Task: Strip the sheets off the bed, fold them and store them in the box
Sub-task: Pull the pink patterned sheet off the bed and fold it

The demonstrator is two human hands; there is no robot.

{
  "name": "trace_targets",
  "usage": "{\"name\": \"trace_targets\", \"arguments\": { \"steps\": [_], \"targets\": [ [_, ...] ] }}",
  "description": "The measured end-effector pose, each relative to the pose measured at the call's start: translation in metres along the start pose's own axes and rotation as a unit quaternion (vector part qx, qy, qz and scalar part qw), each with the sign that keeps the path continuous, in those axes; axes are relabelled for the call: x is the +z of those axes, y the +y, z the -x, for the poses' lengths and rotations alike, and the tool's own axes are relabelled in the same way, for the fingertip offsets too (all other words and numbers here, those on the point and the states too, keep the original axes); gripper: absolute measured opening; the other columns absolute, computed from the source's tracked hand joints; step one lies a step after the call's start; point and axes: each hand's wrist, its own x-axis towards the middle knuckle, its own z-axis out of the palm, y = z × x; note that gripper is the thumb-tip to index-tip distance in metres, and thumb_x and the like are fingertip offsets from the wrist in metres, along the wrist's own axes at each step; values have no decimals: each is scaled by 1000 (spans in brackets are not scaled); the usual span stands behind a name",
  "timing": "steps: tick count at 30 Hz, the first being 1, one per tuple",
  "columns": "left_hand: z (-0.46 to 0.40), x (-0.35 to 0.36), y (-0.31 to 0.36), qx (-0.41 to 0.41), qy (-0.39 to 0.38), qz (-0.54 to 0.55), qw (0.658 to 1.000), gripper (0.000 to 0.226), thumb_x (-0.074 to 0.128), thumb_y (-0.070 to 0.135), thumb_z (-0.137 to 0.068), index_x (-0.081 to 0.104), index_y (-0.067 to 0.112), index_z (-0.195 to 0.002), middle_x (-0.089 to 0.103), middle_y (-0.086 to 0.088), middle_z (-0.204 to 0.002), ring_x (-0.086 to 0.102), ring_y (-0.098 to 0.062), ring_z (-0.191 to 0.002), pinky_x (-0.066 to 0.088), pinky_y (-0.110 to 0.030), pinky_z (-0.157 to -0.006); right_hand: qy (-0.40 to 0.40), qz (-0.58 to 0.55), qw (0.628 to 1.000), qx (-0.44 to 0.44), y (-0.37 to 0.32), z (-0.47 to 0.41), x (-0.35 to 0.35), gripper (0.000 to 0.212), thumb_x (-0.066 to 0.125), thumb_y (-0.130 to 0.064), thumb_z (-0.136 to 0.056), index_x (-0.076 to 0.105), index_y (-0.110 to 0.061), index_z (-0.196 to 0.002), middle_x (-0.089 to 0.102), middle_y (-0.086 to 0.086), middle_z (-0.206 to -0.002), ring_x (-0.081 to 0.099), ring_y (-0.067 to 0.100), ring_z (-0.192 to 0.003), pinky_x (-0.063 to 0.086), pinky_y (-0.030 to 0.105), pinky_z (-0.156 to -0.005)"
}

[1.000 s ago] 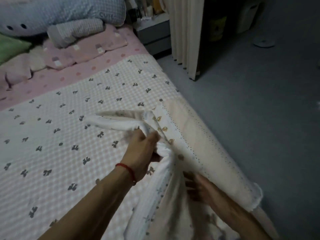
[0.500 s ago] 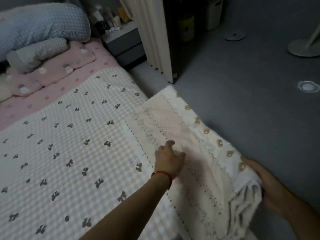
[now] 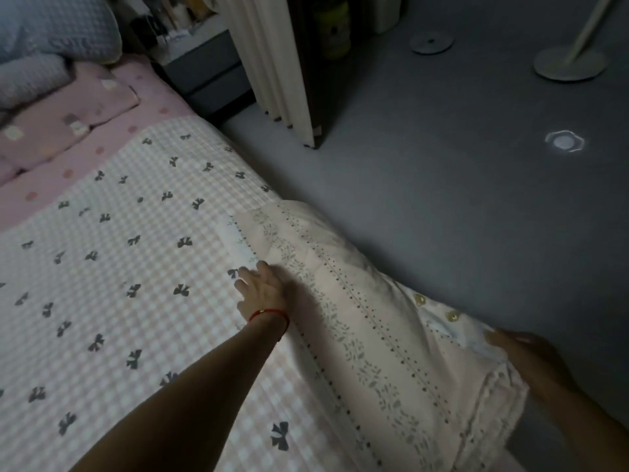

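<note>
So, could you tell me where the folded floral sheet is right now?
In the head view, the folded floral sheet lies along the bed's right edge, between the left hand and right hand.

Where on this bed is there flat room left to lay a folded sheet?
The bow-print checked cover lies bare left of the left hand. Crowded: pink pillows at the head, and the floral folded sheet along the floor-side edge.

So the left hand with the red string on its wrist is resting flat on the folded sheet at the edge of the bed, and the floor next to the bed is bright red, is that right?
Not quite. The floor beside the bed is grey, not bright red, as the head view shows. The rest holds: the left hand, red string on its wrist, rests flat on the folded sheet at the bed's edge.
</note>
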Motion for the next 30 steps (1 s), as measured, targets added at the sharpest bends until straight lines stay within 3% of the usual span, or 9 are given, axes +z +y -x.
{"name": "trace_targets", "arguments": {
  "steps": [4,8,13,16,19,22,26,29,30],
  "targets": [
    [-49,-15,4,73,-37,-54,995,81,72,26,-87,18,36,-147,9,-9,-155,26,-36,-134,42,-56,-102,74,39,996,-12,28,-13,15,27,77,-25,-88,68,-3,-101,69,12,-96,65,35,-96,50,41,-86],
    [-79,-26,1,-29,-57,65,996,54,62,27,-95,38,22,-143,29,-19,-147,40,-44,-124,44,-52,-97,110,14,993,44,49,-14,31,64,84,-46,-72,58,-10,-118,69,12,-114,66,35,-103,54,49,-93],
    [-73,-30,-8,-214,-122,336,909,96,85,21,-69,23,14,-142,59,-16,-123,65,-38,-101,60,-54,-78,84,63,993,53,57,-14,44,89,87,-65,-49,58,-10,-112,72,-2,-97,69,28,-94,56,39,-82],
    [-77,-34,-9,-194,-160,393,885,51,80,6,-77,55,-1,-121,67,-17,-111,64,-28,-83,59,-45,-75,77,79,993,34,70,-28,36,86,90,-55,-45,62,-7,-111,72,6,-109,68,30,-102,57,46,-88],
    [-70,-57,-5,-154,-171,427,874,37,72,0,-83,52,4,-115,61,-16,-103,60,-27,-79,54,-42,-62,127,135,983,-4,12,28,42,87,92,-44,-67,52,-1,-132,60,24,-131,59,44,-118,53,49,-92],
    [-63,-65,-5,-135,-178,419,880,39,71,1,-86,51,5,-119,60,-15,-108,61,-28,-86,50,-39,-55,195,321,904,-203,-29,108,65,73,69,-47,-82,47,-12,-142,52,18,-141,50,42,-129,42,55,-104],
    [-50,-64,-6,-94,-141,392,904,48,70,7,-87,44,11,-127,58,-16,-128,60,-35,-109,58,-53,-83,-25,471,831,-296,-16,200,137,93,54,-77,-72,33,-41,-155,50,12,-147,53,43,-126,44,64,-96],
    [-39,-76,6,-8,-85,362,928,94,72,14,-87,8,28,-156,50,-19,-138,57,-37,-115,53,-52,-97,-91,581,756,-286,-1,214,163,69,43,-28,-92,27,-47,-156,65,28,-123,69,47,-95,56,58,-72],
    [-34,-85,14,25,-71,367,927,99,70,12,-89,2,37,-156,50,-20,-138,57,-34,-110,53,-51,-97,-32,581,729,-361,-1,208,162,71,36,-14,-91,32,-47,-154,69,25,-105,69,38,-74,57,48,-57]
  ]
}}
